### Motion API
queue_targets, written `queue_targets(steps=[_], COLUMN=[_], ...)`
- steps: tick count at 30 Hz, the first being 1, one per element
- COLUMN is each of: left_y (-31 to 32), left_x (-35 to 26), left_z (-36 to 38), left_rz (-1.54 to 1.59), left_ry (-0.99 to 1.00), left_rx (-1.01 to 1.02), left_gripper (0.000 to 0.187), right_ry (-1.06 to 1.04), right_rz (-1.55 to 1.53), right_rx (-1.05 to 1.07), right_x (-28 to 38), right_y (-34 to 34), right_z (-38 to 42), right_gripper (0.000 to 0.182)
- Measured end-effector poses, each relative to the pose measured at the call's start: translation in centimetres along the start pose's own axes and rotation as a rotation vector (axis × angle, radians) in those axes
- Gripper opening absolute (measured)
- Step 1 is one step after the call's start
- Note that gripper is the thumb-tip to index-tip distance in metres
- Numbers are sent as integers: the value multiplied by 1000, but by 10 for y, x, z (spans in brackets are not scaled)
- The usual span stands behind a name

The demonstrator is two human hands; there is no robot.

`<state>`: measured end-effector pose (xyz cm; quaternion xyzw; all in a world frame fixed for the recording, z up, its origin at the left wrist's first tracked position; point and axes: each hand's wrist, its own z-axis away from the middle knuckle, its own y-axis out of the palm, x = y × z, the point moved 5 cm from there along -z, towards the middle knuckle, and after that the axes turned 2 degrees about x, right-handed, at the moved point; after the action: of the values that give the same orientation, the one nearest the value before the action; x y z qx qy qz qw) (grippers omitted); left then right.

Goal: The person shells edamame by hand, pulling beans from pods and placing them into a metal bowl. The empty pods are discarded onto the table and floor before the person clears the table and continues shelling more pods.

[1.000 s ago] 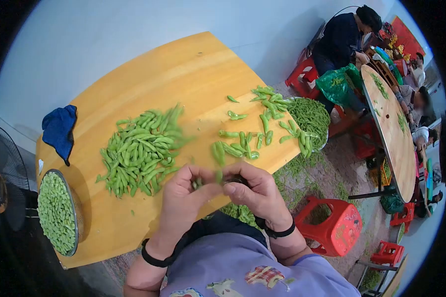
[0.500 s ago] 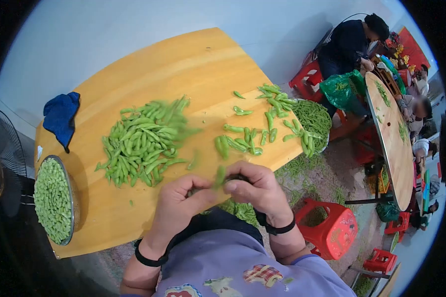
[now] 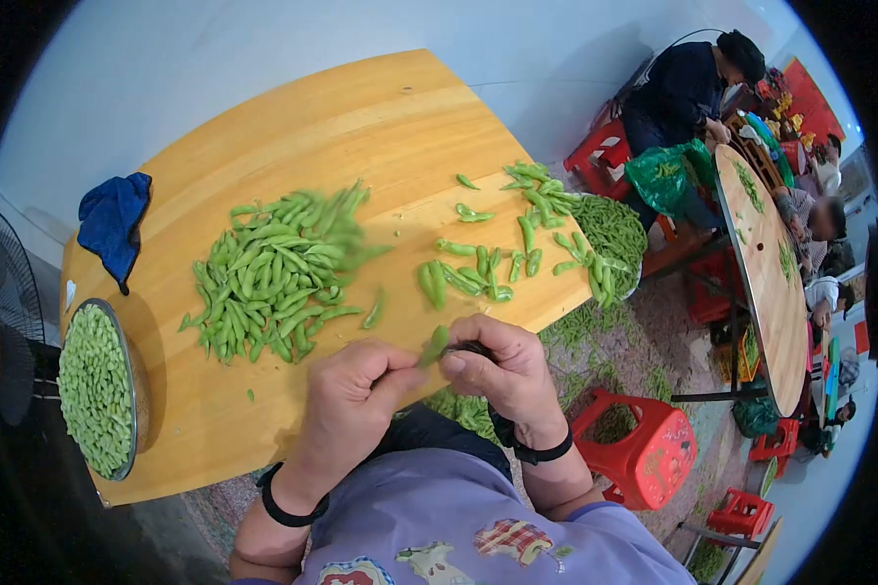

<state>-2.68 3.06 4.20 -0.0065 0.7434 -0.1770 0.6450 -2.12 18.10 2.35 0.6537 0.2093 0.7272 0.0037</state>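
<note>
Both hands pinch one edamame pod (image 3: 434, 345)
Left hand (image 3: 346, 409) and right hand (image 3: 502, 372) meet at the table (image 3: 380, 117) edge, near the pod pile (image 3: 273, 273)

Green pod (image 3: 435, 344), tilted, pinched above table edge

The 1 head-worn camera looked forward and steeply down, close over the wooden table's (image 3: 263, 136) near edge, through a wide fisheye lens.
</note>
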Motion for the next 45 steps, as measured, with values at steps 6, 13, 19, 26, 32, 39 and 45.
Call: queue_targets(steps=[6, 13, 19, 26, 32, 39, 45], left_y=[-1, 2, 22, 39, 21, 32, 34], left_x=[-9, -10, 37, 37, 22, 45, 28], left_z=[-2, 0, 12, 11, 4, 8, 0], left_rz=[-90, -90, 740, 927, 71, 745, 377], left_ry=[44, 28, -460, -408, -101, -575, -150], left_rx=[-6, 36, 255, 279, 166, 115, -92], left_gripper=[7, 7, 6, 11, 9, 11, 19], right_ry=[-38, 33, 75, 39, -22, -69, -219], right_rz=[69, 29, -120, 129, 459, 384, 739], right_rx=[-22, -63, -15, -62, -95, -120, -290], right_x=[10, 2, -4, 8, 17, -1, 18], right_y=[3, 1, 0, -3, -1, -1, 16], right_z=[5, 5, 2, -2, 2, 2, 12], right_gripper=[14, 12, 11, 9, 8, 9, 9])
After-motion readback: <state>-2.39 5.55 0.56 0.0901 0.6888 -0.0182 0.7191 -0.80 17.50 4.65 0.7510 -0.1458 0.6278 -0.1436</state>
